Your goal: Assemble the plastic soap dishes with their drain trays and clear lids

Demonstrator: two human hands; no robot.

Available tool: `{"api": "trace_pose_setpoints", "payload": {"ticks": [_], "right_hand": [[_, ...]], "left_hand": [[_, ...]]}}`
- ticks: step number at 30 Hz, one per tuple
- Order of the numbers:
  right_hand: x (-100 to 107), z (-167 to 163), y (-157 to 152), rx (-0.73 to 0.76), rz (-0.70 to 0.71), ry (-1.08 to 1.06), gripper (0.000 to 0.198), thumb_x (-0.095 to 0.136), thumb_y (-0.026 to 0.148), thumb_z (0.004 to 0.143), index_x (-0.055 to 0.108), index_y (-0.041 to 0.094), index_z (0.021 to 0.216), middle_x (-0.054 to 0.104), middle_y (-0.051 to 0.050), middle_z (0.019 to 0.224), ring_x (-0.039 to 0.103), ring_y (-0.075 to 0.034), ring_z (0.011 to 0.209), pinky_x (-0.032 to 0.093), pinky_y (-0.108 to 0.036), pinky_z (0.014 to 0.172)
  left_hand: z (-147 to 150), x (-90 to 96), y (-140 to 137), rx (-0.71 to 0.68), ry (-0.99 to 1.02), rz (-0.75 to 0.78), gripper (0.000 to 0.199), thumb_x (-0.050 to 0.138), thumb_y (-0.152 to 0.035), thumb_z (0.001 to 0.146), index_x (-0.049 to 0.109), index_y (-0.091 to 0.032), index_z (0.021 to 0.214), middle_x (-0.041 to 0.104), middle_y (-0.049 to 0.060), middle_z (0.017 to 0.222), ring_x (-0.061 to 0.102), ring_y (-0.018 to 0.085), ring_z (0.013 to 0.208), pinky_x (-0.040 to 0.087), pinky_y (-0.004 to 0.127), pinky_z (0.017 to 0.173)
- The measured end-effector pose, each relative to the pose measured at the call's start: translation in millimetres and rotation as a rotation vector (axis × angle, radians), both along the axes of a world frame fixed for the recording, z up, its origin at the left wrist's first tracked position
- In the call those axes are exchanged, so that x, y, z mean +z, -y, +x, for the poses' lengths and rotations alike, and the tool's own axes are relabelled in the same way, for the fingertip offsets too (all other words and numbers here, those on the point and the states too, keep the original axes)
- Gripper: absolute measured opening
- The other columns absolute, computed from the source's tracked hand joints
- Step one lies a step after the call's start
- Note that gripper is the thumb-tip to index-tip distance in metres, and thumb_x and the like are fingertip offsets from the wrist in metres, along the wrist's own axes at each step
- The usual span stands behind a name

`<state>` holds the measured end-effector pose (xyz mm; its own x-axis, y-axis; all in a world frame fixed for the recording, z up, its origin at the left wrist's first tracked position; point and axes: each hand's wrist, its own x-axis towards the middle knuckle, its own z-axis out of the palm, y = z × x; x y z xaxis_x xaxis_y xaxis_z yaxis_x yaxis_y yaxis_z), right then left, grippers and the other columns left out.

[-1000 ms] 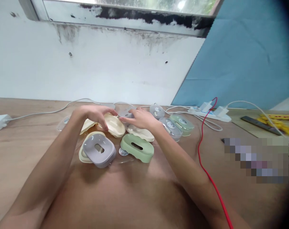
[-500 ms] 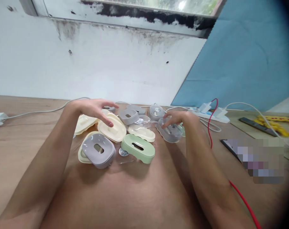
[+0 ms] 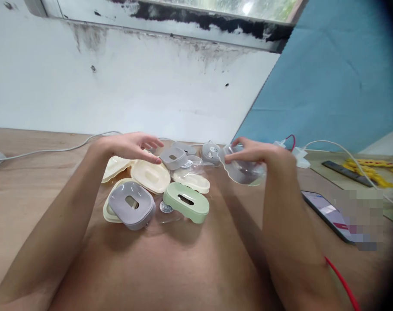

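We see the right hand (image 3: 256, 153) closed around a gray box (image 3: 243, 174) with a clear, wavy-edged cover, at the right end of a cluster of plastic dishes on a wooden table (image 3: 183, 268). The thumb is on the box's left part; some of the fingers are hidden, and we cannot tell whether the box is wholly off the table. It looks light, its body fairly stiff and its clear cover thin, smooth and likely slippery, easy to dent if squeezed; we judge the gray side walls the safest place to hold. The left hand (image 3: 128, 147) is spread in a loose arch, thumb apart from the fingers, with nothing visible in its grasp. It is over the cream tray (image 3: 151, 176), a shallow glossy oval, near a pale gray ring (image 3: 173, 158); whether the thumb touches either, we cannot tell. In front, we find a shiny gray lid (image 3: 120, 199), rounded and slotted in the middle, and a green lid (image 3: 198, 206), longer, with a wavy lower edge and a similar dark slot. Just behind the green lid is a cream lid (image 3: 194, 183) with a scalloped rim.
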<state>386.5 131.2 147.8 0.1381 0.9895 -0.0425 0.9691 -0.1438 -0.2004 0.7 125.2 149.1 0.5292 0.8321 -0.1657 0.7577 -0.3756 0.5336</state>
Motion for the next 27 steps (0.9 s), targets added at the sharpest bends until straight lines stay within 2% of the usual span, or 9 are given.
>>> {"api": "trace_pose_setpoints", "payload": {"ticks": [2, 6, 8, 11, 14, 18, 21, 24, 27], "right_hand": [[17, -10, 15, 0.053, -0.06, -0.106, 0.082, 0.089, 0.052, 0.071, 0.059, 0.03, 0.145, 0.077, -0.013, 0.113, 0.076, -0.034, 0.084, 0.062, -0.047, 0.072], [22, -55, 33, 0.628, -0.122, -0.615, 0.092, 0.094, 0.05, 0.068, 0.053, 0.037, 0.15, 0.073, -0.008, 0.127, 0.075, -0.032, 0.103, 0.065, -0.041, 0.079], [14, -77, 33, 0.774, -0.137, -0.77, 0.091, 0.095, 0.047, 0.07, 0.052, 0.034, 0.149, 0.072, -0.007, 0.124, 0.075, -0.028, 0.101, 0.065, -0.039, 0.08], [1, -95, 24, 0.824, -0.115, -0.839, 0.094, 0.097, 0.044, 0.071, 0.051, 0.033, 0.152, 0.071, -0.007, 0.125, 0.075, -0.026, 0.102, 0.066, -0.039, 0.084], [-6, -94, 14, 0.789, -0.156, -0.847, 0.091, 0.093, 0.048, 0.077, 0.05, 0.035, 0.156, 0.071, -0.008, 0.131, 0.074, -0.029, 0.111, 0.064, -0.046, 0.096], [-16, -91, 7, 0.684, -0.09, -0.598, 0.092, 0.093, 0.053, 0.076, 0.053, 0.037, 0.158, 0.068, -0.011, 0.143, 0.068, -0.036, 0.127, 0.056, -0.057, 0.111], [-26, -100, 6, 0.732, -0.031, -0.462, 0.106, 0.095, 0.058, 0.071, 0.047, 0.036, 0.163, 0.053, -0.01, 0.164, 0.052, -0.039, 0.149, 0.044, -0.06, 0.124], [-33, -115, 8, 0.814, -0.003, -0.535, 0.121, 0.099, 0.061, 0.064, 0.04, 0.037, 0.167, 0.036, -0.008, 0.177, 0.034, -0.038, 0.162, 0.036, -0.06, 0.131], [-38, -130, 10, 0.826, 0.031, -0.796, 0.107, 0.096, 0.056, 0.072, 0.044, 0.034, 0.163, 0.055, -0.01, 0.164, 0.049, -0.036, 0.153, 0.049, -0.056, 0.122]], "left_hand": [[8, -3.2, 0, -0.03, 0.113, 0.008, 0.09, 0.079, -0.067, 0.081, 0.056, -0.025, 0.157, 0.06, 0.015, 0.159, 0.056, 0.036, 0.146, 0.048, 0.041, 0.114], [33, -12.9, 1, -0.109, 0.333, -0.08, 0.116, 0.082, -0.06, 0.082, 0.021, -0.026, 0.174, 0.052, 0.018, 0.166, 0.059, 0.035, 0.144, 0.052, 0.038, 0.107], [41, -16.6, 2, -0.178, 0.419, -0.122, 0.112, 0.082, -0.055, 0.083, 0.024, -0.025, 0.174, 0.056, 0.017, 0.163, 0.061, 0.035, 0.141, 0.053, 0.038, 0.106], [38, -18.6, 0, -0.241, 0.538, -0.169, 0.098, 0.083, -0.047, 0.081, 0.04, -0.027, 0.167, 0.065, 0.013, 0.153, 0.064, 0.035, 0.136, 0.054, 0.038, 0.104], [18, -16.8, -5, -0.184, 0.512, -0.182, 0.095, 0.085, -0.042, 0.076, 0.048, -0.029, 0.162, 0.069, 0.011, 0.148, 0.064, 0.036, 0.137, 0.054, 0.04, 0.106], [-11, -12.6, -12, -0.055, 0.401, -0.106, 0.095, 0.087, -0.046, 0.072, 0.052, -0.027, 0.158, 0.068, 0.012, 0.148, 0.062, 0.039, 0.139, 0.054, 0.041, 0.104], [-20, -10.7, -13, -0.031, 0.465, -0.09, 0.083, 0.084, -0.049, 0.077, 0.057, -0.024, 0.152, 0.072, 0.015, 0.14, 0.067, 0.038, 0.131, 0.057, 0.042, 0.1], [-15, -9.3, -10, -0.018, 0.547, -0.101, 0.066, 0.084, -0.048, 0.08, 0.065, -0.02, 0.136, 0.076, 0.015, 0.129, 0.071, 0.036, 0.124, 0.058, 0.042, 0.099], [-3, -7.6, -6, 0.019, 0.575, -0.079, 0.06, 0.089, -0.044, 0.077, 0.065, -0.017, 0.125, 0.078, 0.015, 0.123, 0.073, 0.033, 0.118, 0.059, 0.042, 0.098]]}}
